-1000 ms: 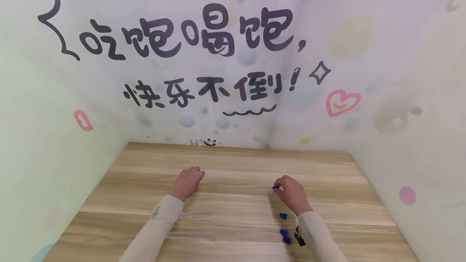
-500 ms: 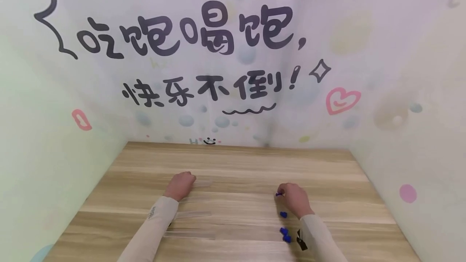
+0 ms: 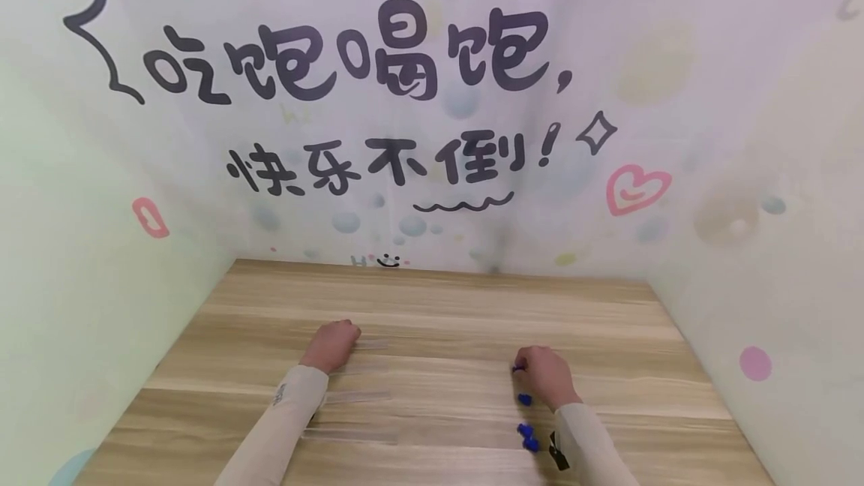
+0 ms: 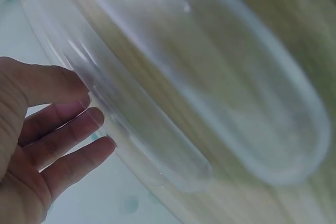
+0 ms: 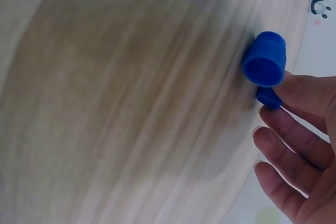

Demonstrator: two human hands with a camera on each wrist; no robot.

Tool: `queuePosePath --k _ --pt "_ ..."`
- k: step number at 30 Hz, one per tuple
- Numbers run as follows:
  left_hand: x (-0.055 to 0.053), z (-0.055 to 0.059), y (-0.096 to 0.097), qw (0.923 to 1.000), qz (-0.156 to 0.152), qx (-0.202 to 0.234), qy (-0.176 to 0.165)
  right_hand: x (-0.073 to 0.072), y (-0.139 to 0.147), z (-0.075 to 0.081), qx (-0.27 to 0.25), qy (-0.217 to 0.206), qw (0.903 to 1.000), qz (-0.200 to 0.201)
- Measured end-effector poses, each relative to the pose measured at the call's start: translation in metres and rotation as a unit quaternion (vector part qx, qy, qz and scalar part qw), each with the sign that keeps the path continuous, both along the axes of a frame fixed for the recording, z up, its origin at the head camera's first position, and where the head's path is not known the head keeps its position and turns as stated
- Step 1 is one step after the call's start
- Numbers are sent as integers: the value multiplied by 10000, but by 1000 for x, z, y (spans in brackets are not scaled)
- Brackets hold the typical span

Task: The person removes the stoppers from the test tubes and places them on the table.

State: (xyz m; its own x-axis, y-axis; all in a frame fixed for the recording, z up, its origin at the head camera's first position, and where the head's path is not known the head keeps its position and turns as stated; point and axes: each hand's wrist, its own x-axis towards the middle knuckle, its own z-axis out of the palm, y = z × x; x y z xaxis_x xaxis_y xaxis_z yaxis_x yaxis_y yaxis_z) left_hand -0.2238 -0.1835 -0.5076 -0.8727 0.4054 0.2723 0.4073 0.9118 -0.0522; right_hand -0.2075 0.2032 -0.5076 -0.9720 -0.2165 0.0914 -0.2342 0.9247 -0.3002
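Several clear plastic test tubes lie side by side on the wooden table; one test tube (image 3: 354, 397) shows beside the left forearm. My left hand (image 3: 331, 345) is at the farthest tube (image 3: 375, 344), pinching it near the thumb tip while the other fingers spread loosely. In the left wrist view two rounded tube ends lie nearer the camera, the largest tube (image 4: 226, 77) in front. My right hand (image 3: 548, 375) pinches a small blue cap (image 5: 269, 98) between thumb and index finger, low over the table. Another blue cap (image 5: 265, 60), hollow end visible, lies just beside it.
Two more blue caps (image 3: 529, 437) lie close together nearer the front, left of the right sleeve. The wooden table (image 3: 439, 306) meets a printed wall (image 3: 445, 238) at the back, with side walls left and right. A black tag (image 3: 559, 452) hangs by the right cuff.
My left hand has drawn back to the left, and the farthest tube now shows beyond its fingers. My right hand has moved slightly nearer and right, lower towards the table, still pinching the cap.
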Motion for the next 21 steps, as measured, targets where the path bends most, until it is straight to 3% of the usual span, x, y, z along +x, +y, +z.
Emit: queuePosePath --k 15,21 --pt "4 -5 -3 9994 -26 -299 185 1 0 -1 33 -131 9999 -60" --pt "6 -2 -3 9998 26 29 -214 2 0 -2 30 -158 9998 -84"
